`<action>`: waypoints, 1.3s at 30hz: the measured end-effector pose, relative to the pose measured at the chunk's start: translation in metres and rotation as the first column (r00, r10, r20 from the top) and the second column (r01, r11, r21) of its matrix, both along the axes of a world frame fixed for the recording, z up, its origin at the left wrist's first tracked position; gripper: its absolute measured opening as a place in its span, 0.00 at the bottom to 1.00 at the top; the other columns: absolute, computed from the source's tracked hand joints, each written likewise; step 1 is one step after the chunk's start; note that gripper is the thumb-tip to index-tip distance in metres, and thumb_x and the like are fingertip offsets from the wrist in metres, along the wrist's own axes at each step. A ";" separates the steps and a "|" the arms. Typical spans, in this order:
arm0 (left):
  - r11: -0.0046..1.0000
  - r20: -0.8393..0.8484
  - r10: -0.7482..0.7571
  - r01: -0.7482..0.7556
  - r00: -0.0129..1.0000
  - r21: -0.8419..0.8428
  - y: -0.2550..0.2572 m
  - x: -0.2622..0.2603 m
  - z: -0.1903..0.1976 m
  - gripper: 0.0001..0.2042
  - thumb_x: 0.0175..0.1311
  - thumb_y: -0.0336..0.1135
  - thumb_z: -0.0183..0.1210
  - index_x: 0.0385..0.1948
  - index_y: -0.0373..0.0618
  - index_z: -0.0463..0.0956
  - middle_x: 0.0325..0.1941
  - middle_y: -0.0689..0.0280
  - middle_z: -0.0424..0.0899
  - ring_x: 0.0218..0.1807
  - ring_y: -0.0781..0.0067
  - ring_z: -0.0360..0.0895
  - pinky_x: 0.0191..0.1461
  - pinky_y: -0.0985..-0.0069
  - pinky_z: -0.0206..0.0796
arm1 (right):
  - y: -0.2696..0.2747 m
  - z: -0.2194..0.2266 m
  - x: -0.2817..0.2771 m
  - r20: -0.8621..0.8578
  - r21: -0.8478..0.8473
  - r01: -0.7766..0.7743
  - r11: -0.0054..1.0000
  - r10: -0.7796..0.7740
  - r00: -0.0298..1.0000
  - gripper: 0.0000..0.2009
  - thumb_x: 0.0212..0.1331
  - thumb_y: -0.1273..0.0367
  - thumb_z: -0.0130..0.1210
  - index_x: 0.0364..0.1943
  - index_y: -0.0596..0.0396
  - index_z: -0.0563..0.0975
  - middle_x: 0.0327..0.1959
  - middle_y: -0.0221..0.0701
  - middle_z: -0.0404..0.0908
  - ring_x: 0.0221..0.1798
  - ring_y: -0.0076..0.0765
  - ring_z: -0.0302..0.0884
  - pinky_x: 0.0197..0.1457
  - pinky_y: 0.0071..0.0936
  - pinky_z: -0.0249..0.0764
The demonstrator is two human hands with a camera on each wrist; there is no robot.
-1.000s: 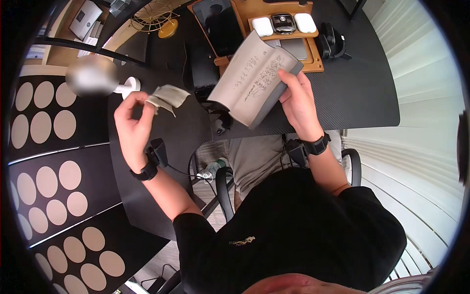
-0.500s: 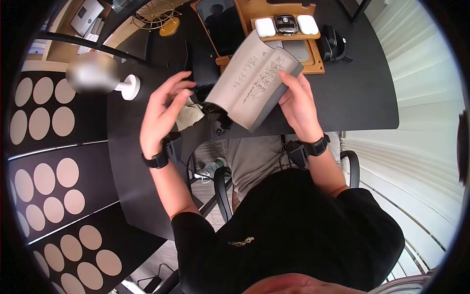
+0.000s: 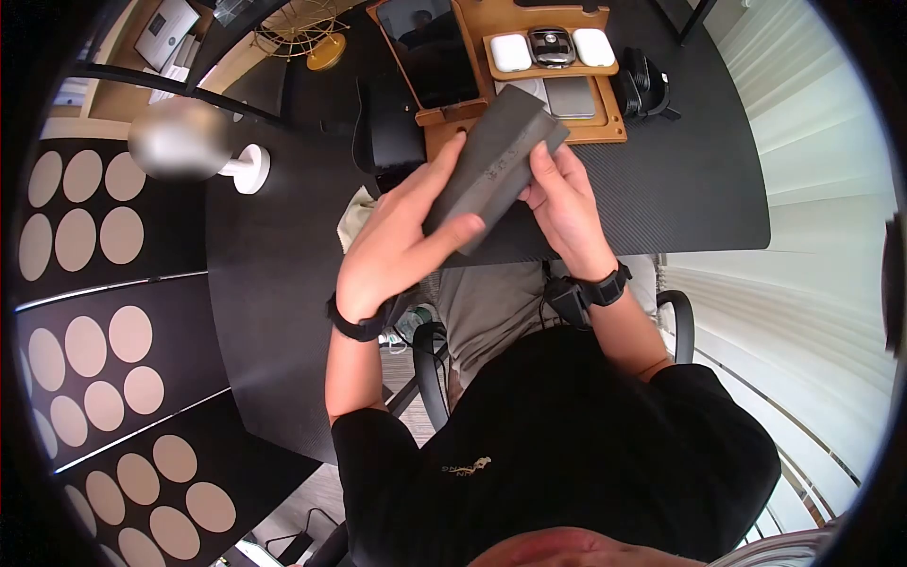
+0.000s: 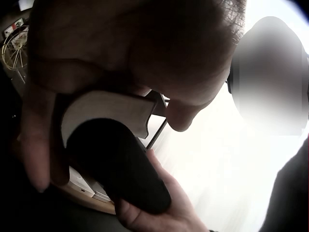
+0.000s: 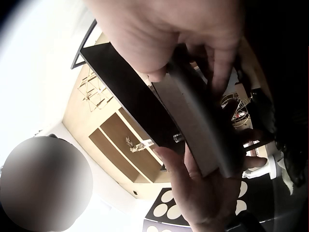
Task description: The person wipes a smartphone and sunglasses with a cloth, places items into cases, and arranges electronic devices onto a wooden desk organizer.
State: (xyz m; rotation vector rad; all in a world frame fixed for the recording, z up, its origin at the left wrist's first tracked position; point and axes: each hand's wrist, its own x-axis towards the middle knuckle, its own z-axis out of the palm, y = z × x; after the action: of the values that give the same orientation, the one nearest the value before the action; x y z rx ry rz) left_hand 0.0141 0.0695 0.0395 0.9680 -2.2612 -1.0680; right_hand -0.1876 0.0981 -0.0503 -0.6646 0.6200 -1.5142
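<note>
A dark grey glasses case [image 3: 501,151] with small script on its face is held slantwise between both hands over the desk's near edge. My left hand [image 3: 392,241] grips its lower left end, thumb across the front and fingers along the far side. At the right side my right hand [image 3: 570,213] pinches it, thumb on the front. In the left wrist view the pale lining of its flap [image 4: 108,108] curves away from the dark rounded body [image 4: 116,164]. A pale cloth [image 3: 353,217] lies on the desk, partly hidden behind my left hand.
Behind the case stands a wooden organiser [image 3: 605,132] with white earbud cases and a tablet [image 3: 430,57]. Black headphones [image 3: 644,83] lie to its right. A white lamp base [image 3: 251,170] stands at the left, a gold wheel ornament [image 3: 324,52] farther back.
My left hand put the cloth down on the desk and came right to the case. The case's pale written inner side has turned out of sight, and its dark face now shows.
</note>
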 end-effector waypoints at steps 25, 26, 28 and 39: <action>0.663 0.416 0.745 -0.650 0.521 -0.373 -0.066 0.104 -0.022 0.36 0.63 0.51 0.61 0.70 0.43 0.66 0.56 0.42 0.82 0.60 0.42 0.79 0.63 0.57 0.69 | -0.002 0.004 -0.007 -0.032 -0.071 -0.076 0.995 0.074 0.997 0.25 0.79 0.54 0.42 0.64 0.63 0.70 0.59 0.48 0.80 0.48 0.34 0.84 0.52 0.31 0.81; 0.662 0.416 0.745 -0.650 0.521 -0.372 -0.068 0.104 -0.027 0.36 0.63 0.51 0.61 0.70 0.43 0.66 0.56 0.42 0.82 0.60 0.42 0.79 0.63 0.57 0.69 | -0.002 0.003 -0.007 -0.032 -0.070 -0.077 0.995 0.075 0.997 0.25 0.79 0.54 0.42 0.64 0.63 0.70 0.59 0.48 0.80 0.48 0.34 0.84 0.52 0.31 0.81; 0.692 0.489 0.716 -0.594 0.497 -0.410 -0.071 0.101 -0.038 0.36 0.62 0.51 0.61 0.70 0.43 0.66 0.56 0.41 0.82 0.59 0.39 0.78 0.62 0.54 0.70 | -0.003 0.002 -0.007 -0.034 -0.081 -0.074 0.994 0.072 0.997 0.25 0.79 0.54 0.42 0.63 0.63 0.71 0.58 0.47 0.82 0.47 0.33 0.84 0.52 0.30 0.81; 0.714 0.360 0.667 -0.422 0.653 -0.558 -0.055 0.084 -0.026 0.29 0.62 0.48 0.66 0.63 0.44 0.74 0.57 0.47 0.82 0.57 0.47 0.80 0.56 0.61 0.72 | -0.007 -0.001 -0.015 -0.074 -0.057 -0.065 0.996 0.061 0.995 0.19 0.78 0.60 0.45 0.57 0.63 0.76 0.49 0.42 0.85 0.44 0.29 0.83 0.50 0.28 0.80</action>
State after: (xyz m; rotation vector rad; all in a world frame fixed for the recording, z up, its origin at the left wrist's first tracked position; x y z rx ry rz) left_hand 0.0985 0.0148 0.0138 1.7704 -2.1757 0.0167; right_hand -0.2025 0.0911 -0.0513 -0.7804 0.6060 -1.4595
